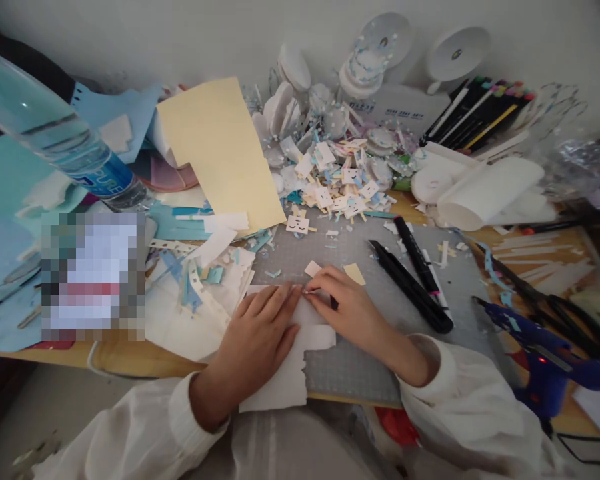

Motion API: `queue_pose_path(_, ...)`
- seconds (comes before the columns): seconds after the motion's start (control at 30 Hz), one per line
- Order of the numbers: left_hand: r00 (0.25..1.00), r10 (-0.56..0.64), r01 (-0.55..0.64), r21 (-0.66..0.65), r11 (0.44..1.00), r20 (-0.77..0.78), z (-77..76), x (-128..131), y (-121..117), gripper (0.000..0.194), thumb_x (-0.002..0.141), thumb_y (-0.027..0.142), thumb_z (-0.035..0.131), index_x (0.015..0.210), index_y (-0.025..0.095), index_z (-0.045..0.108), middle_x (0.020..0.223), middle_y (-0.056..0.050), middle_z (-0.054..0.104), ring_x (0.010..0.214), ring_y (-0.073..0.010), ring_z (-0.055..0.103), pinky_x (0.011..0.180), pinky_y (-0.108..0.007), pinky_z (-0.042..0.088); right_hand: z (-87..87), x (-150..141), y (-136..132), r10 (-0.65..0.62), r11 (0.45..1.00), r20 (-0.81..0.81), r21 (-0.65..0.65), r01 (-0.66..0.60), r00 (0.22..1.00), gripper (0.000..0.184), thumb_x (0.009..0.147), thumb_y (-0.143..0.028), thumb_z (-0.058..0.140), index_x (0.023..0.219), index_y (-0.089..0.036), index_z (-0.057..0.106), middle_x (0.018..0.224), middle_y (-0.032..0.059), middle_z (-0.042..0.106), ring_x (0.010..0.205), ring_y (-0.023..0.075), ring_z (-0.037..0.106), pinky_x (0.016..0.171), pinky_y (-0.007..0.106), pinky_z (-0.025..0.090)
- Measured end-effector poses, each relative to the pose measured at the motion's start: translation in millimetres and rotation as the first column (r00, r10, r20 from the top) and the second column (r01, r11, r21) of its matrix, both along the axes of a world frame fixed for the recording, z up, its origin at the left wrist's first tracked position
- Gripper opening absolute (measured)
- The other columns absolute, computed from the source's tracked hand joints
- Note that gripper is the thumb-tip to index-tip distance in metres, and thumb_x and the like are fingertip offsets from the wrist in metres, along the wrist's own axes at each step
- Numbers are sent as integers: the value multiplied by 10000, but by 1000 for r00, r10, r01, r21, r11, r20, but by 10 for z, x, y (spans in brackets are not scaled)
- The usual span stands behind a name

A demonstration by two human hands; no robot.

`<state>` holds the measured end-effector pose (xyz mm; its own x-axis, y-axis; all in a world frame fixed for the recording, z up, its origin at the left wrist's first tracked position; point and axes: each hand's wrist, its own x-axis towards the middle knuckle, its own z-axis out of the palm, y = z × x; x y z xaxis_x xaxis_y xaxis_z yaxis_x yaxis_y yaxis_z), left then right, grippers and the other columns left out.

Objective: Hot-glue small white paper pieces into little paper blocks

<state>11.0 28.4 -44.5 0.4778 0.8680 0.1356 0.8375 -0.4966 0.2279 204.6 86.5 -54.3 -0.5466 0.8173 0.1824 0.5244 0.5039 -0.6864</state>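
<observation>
My left hand (257, 333) lies flat with its fingers stretched over a torn-edged sheet of white paper (280, 381) at the mat's front edge. Right beside its fingertips, thumb and forefinger of my right hand (353, 310) are pinched together at the paper's upper edge; what sits between them is too small to make out. A yellow paper slip (355, 274) and a pale slip (312, 269) lie just beyond on the grey cutting mat (357, 370). Farther back is a small white card with a drawn face (298, 225).
To the right lie a black utility knife (413, 287), a black marker (416, 253), scissors (565, 313) and a blue glue gun (545, 350) with a red light. Behind are heaped face cards (350, 177) and a yellow sheet (225, 147). A bottle (65, 133) leans at left.
</observation>
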Motion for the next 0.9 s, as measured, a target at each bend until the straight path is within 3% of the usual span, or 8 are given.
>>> queue_pose_path(0.33, 999, 44, -45, -27, 999, -19, 25, 2, -29, 460, 981, 310, 407, 1419, 171, 436, 1437, -45, 519, 1213, -240, 501, 1005, -404, 326, 11, 48, -52, 112, 990, -10, 91, -111, 994, 105, 954, -126, 505, 915, -174, 590, 913, 58, 547, 886, 193, 485, 797, 345, 426)
queue_pose_path(0.63, 999, 49, -48, -43, 998, 4, 43, 7, -45, 466, 981, 304, 409, 1431, 181, 411, 1455, -38, 503, 1224, -238, 500, 994, -439, 300, -19, 57, -79, 76, 997, -67, 30, -74, 995, 102, 945, -131, 523, 924, -202, 594, 924, 43, 543, 888, 184, 502, 791, 336, 425)
queue_pose_path(0.77, 994, 36, -29, -63, 998, 106, 95, -27, -6, 418, 962, 302, 455, 1355, 166, 493, 1386, -79, 559, 1210, -262, 511, 969, -447, 308, 57, 23, -63, 40, 999, -115, -17, -42, 993, 85, 949, -133, 513, 937, -199, 565, 940, 44, 555, 927, 177, 525, 824, 324, 432)
queue_pose_path(0.9, 944, 52, -17, -108, 994, 326, 205, -81, 136, 238, 961, 258, 478, 1141, 205, 624, 1231, -65, 649, 1144, -242, 548, 944, -419, 338, 220, 9, -68, 59, 992, -151, -103, -75, 987, 62, 963, -165, 503, 937, -204, 543, 891, 15, 584, 849, 141, 555, 750, 259, 444)
